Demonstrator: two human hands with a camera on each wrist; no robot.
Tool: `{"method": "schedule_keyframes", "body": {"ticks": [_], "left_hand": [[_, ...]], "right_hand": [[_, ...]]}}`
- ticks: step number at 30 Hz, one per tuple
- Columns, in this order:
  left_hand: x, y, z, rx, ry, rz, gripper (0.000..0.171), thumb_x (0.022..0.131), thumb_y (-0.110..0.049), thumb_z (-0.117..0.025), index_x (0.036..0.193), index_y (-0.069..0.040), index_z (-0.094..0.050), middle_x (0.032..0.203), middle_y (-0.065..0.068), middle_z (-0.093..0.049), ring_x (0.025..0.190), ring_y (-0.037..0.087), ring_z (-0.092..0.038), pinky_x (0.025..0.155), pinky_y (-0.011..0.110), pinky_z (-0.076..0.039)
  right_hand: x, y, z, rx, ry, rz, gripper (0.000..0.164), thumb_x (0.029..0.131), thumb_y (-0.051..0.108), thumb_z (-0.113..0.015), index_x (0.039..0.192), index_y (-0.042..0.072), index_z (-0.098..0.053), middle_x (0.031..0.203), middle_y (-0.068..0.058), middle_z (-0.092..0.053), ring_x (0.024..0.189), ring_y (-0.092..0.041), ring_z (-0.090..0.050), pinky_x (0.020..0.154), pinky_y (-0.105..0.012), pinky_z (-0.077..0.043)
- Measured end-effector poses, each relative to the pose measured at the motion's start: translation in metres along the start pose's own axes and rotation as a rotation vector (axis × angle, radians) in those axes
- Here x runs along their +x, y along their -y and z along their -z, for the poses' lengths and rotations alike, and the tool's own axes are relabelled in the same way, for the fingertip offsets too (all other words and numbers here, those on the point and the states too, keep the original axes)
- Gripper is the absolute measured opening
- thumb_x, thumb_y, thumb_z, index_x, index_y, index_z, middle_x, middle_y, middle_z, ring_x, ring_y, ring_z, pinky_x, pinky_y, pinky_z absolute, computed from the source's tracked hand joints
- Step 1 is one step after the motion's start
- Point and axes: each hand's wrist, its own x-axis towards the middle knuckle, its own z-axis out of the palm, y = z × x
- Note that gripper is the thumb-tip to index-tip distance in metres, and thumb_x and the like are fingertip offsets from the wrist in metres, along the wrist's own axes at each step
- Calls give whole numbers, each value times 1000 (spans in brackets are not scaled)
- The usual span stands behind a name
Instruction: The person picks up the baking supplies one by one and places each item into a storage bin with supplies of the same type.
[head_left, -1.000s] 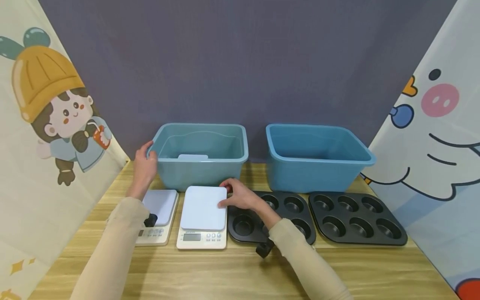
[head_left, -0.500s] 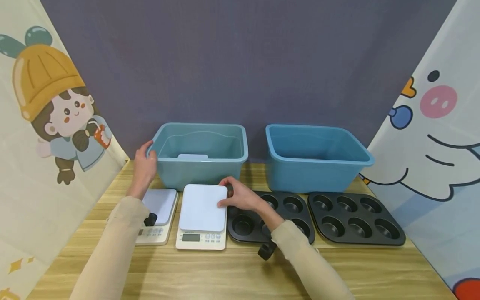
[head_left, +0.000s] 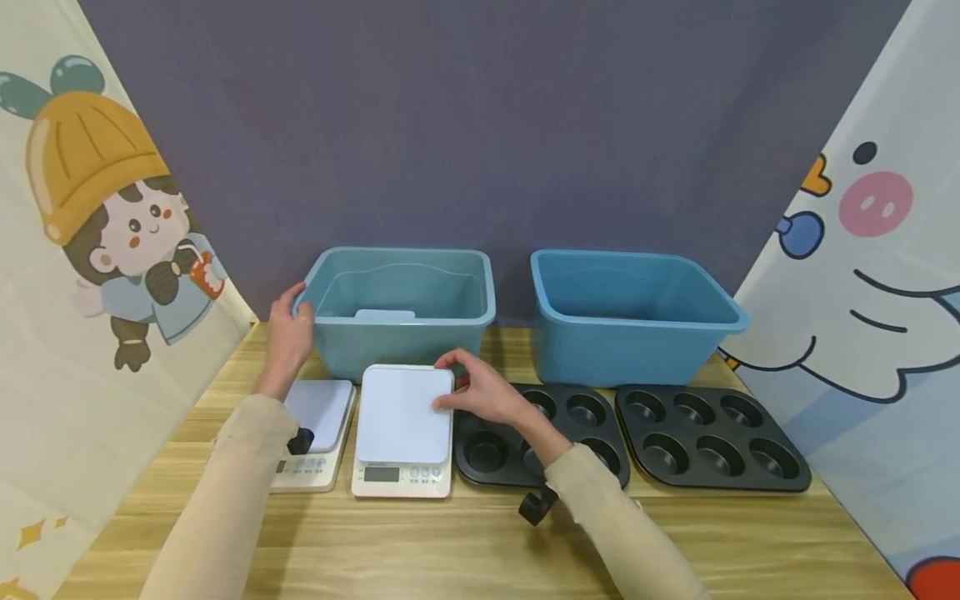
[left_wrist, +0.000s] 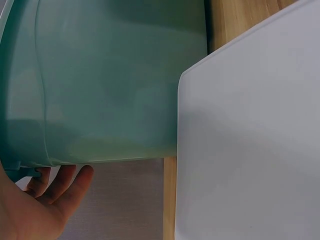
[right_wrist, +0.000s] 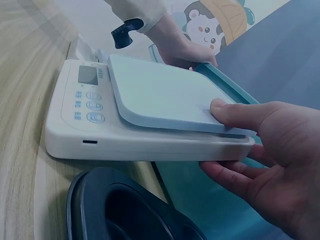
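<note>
A white digital kitchen scale (head_left: 405, 417) stands in front of a grey-green plastic bin (head_left: 397, 342). My right hand (head_left: 486, 392) grips the scale's far right corner, thumb on the platform (right_wrist: 170, 95) and fingers underneath. That far end is tipped up off the table, while the display end stays low. At the bin's left end my left hand (head_left: 288, 337) holds the rim, its fingers under the edge in the left wrist view. A second kitchen scale (head_left: 322, 412) lies below my left wrist, partly covered by the sleeve. Something white and flat (head_left: 385, 314) shows inside the bin.
A blue plastic bin (head_left: 637, 350) stands to the right. Two dark muffin tins lie in front of it: one (head_left: 487, 477) partly under my right forearm, the other (head_left: 712, 423) farther right. A grey panel (head_left: 480, 150) rises behind the bins; bare wooden table (head_left: 405, 550) lies in front.
The far end of the scale has risen slightly, with my right hand moving a little up and left. My left hand stays on the bin's rim.
</note>
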Motion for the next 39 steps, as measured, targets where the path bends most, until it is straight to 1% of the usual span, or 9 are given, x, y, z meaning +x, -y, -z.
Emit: {"method": "schedule_keyframes", "body": {"ticks": [7,13,18,22,25,27,29,35,39], "left_hand": [[-1,0,0,-6,4,5,55,100,-25,-30,154,-15,-37,151,26,-39,133,41,-40,113,57,-29],[-1,-1,2,-15,4,2,55,100,-25,-33,154,-15,-38,151,25,-39,134,41,-40,114,56,-29],[-1,0,3,-18,14,7,56,100,-26,-33,154,-16,-36,153,24,-38,136,41,-38,114,56,-28],[-1,1,3,-25,12,7,55,100,-26,-34,154,-16,-38,153,23,-38,137,40,-38,115,56,-27],[-1,1,3,-32,14,16,55,100,-27,-35,154,-17,-38,154,23,-38,137,39,-38,115,56,-27],[-1,0,3,-35,18,22,56,100,-27,-35,154,-17,-37,155,22,-37,137,39,-37,115,57,-27],[-1,0,3,-38,19,28,56,100,-27,-35,155,-18,-36,155,21,-36,137,39,-37,115,57,-27],[0,1,3,-49,12,30,56,99,-27,-36,154,-19,-37,156,20,-36,137,38,-37,115,56,-27],[0,3,0,-59,3,29,56,99,-28,-38,154,-19,-38,156,19,-37,136,38,-38,115,56,-27]], "right_hand": [[-1,4,3,-16,-33,34,53,82,23,-82,127,13,-56,119,-6,-61,81,-16,-63,72,-28,-53],[-1,13,6,-20,-59,45,51,83,23,-81,127,13,-58,126,-7,-60,91,-19,-64,73,-28,-54],[0,19,9,9,-65,49,51,84,22,-80,128,13,-58,125,-10,-61,93,-23,-65,65,-35,-55],[3,24,14,46,-87,70,49,84,18,-79,128,10,-59,126,-12,-60,92,-24,-66,69,-43,-57],[5,30,19,43,-109,91,48,84,17,-79,127,9,-59,128,-10,-60,91,-23,-67,75,-40,-58],[7,34,23,35,-121,98,47,84,17,-79,127,9,-59,130,-9,-60,91,-22,-67,74,-34,-58],[8,39,26,36,-127,103,46,85,16,-79,127,10,-59,131,-9,-60,92,-22,-68,74,-33,-58],[14,53,37,53,-150,103,47,86,17,-78,128,12,-59,130,-9,-61,104,-26,-69,78,-39,-60],[18,62,45,35,-172,104,47,86,20,-79,128,14,-59,130,-7,-61,104,-27,-68,80,-42,-59]]}}
